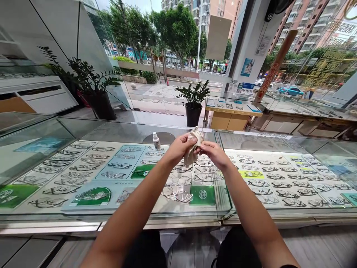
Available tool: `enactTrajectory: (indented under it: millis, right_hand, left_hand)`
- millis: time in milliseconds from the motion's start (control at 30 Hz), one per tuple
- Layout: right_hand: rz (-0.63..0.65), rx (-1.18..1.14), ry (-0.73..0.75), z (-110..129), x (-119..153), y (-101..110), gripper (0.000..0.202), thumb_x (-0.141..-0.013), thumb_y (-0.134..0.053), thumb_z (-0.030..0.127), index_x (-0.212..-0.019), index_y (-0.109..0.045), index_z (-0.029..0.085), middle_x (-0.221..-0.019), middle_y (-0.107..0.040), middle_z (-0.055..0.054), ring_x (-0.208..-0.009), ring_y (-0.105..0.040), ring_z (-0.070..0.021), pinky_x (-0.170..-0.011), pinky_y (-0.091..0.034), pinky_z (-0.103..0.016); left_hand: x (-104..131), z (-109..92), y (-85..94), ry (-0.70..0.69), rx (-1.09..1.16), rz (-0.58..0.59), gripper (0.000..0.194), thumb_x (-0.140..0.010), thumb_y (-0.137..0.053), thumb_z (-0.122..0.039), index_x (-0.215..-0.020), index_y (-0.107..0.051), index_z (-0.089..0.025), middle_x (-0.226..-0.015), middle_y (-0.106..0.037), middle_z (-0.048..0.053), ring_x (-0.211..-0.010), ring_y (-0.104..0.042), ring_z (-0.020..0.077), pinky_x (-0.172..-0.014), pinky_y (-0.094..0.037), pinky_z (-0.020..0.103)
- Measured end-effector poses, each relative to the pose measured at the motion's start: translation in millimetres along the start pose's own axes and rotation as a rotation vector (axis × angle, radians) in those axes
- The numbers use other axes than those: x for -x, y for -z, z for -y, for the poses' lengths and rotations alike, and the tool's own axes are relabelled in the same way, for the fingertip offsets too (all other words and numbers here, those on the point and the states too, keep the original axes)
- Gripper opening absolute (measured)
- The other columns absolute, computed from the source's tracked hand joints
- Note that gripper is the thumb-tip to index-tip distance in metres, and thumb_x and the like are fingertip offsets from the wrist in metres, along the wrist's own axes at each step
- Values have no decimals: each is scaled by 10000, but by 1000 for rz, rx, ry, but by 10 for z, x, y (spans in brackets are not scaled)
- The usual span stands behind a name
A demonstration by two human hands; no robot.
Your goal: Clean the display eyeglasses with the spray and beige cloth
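Both my arms reach out over the glass display counter. My left hand [180,147] is closed around a beige cloth [191,159], whose lower end hangs down below the fingers. Thin rims of a pair of glasses [198,130] poke out at the top of the cloth, partly hidden by it. My right hand [213,152] pinches at the cloth's right side, on what looks like part of the glasses' frame. A small white spray bottle [156,141] stands upright on the glass top, left of my hands.
Under the glass of the counter [178,214] lie many rows of spectacles [113,164] and green cards [202,195]. Potted plants [193,111] stand beyond it before the window. Another display table [232,108] is at the back right.
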State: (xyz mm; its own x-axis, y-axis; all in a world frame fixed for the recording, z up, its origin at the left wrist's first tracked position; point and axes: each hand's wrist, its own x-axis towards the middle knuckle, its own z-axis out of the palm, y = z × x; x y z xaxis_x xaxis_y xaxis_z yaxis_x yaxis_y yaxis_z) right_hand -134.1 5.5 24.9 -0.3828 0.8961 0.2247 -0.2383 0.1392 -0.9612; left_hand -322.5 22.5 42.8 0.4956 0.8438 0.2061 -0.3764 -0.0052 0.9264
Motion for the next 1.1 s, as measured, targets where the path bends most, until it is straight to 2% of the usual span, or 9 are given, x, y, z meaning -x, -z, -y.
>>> enactTrajectory:
  millis: [200,400,667,800,867,1000,1100]
  right_hand:
    - [-19,23,23,-116,61,-62,335,-863,-817,551,-824,-780,220,-839,-768,-42,-852,-672,-210,-891,-496,-376]
    - [-44,-8,27,-144,90,-54,343,-843,-839,566,-825,-807,226,-830,-765,-42,-848,-673,-210,-889,-505,-380]
    - [-16,62,12,-239,102,-91,377,-807,-856,593,-809,-809,219,-818,-743,-40,-847,-666,-221,-886,-529,-407]
    - [54,112,20,-205,127,-181,397,-857,-814,605,-785,-804,214,-858,-770,-56,-866,-686,-226,-913,-544,-414]
    - [61,103,30,-172,136,-190,376,-883,-797,578,-805,-813,210,-868,-783,-62,-872,-694,-227,-916,-545,-410]
    - [2,67,74,-116,140,-111,321,-910,-777,521,-815,-823,217,-855,-780,-53,-866,-679,-216,-904,-519,-385]
    - [-45,54,82,-111,135,-61,286,-908,-776,491,-806,-815,227,-843,-761,-34,-850,-649,-197,-878,-495,-358]
  left_hand:
    - [114,105,-112,-54,82,-70,492,-819,-898,-483,-1097,-641,-169,-713,-654,-28,-581,-564,92,-607,-487,223]
    - [113,208,-93,-75,124,-88,521,-881,-795,-636,-1017,-668,-149,-697,-653,3,-614,-600,119,-597,-505,233]
    - [104,249,-62,-131,22,-114,538,-760,-942,-513,-1032,-613,-186,-667,-702,-19,-444,-597,110,-452,-479,216]
    - [92,283,-61,-178,-12,-180,493,-851,-827,-627,-958,-604,-200,-557,-640,-42,-345,-513,93,-358,-386,192]
    - [83,270,-39,-190,-20,-171,498,-897,-755,-670,-943,-621,-192,-518,-606,-42,-343,-514,100,-361,-390,198]
    - [86,183,32,-122,-14,-48,514,-880,-815,-587,-1113,-666,-154,-648,-699,6,-485,-639,138,-488,-529,236]
    - [102,146,46,-76,-8,-22,609,-838,-886,-471,-1290,-628,-155,-750,-746,21,-574,-683,143,-565,-568,235]
